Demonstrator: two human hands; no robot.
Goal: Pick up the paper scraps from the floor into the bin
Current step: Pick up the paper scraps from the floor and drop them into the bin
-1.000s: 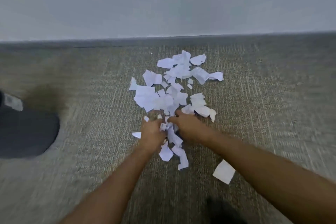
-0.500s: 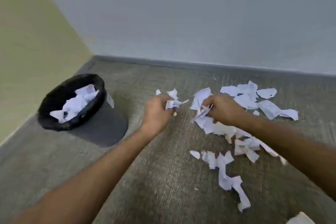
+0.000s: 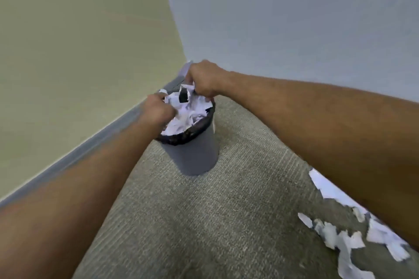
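Observation:
A grey bin (image 3: 192, 154) with a black liner stands on the carpet near the room's corner, piled with white paper scraps (image 3: 190, 115). My right hand (image 3: 205, 79) hovers over the bin's far rim, fingers curled round a bunch of scraps; one piece sticks out above the knuckles. My left hand (image 3: 157, 108) is over the bin's left rim, blurred, with fingers curled on scraps at its tips. More torn paper scraps (image 3: 340, 238) lie on the floor at the lower right, partly hidden by my right forearm.
A beige wall (image 3: 79, 52) with a grey skirting board runs along the left, meeting a pale grey wall (image 3: 294, 18) behind the bin. Grey-green carpet (image 3: 215, 222) stretches between the bin and me.
Both hands lifted handfuls of scraps off the floor pile and carried them left to above the bin. The view swung left, so the floor pile now sits at the lower right.

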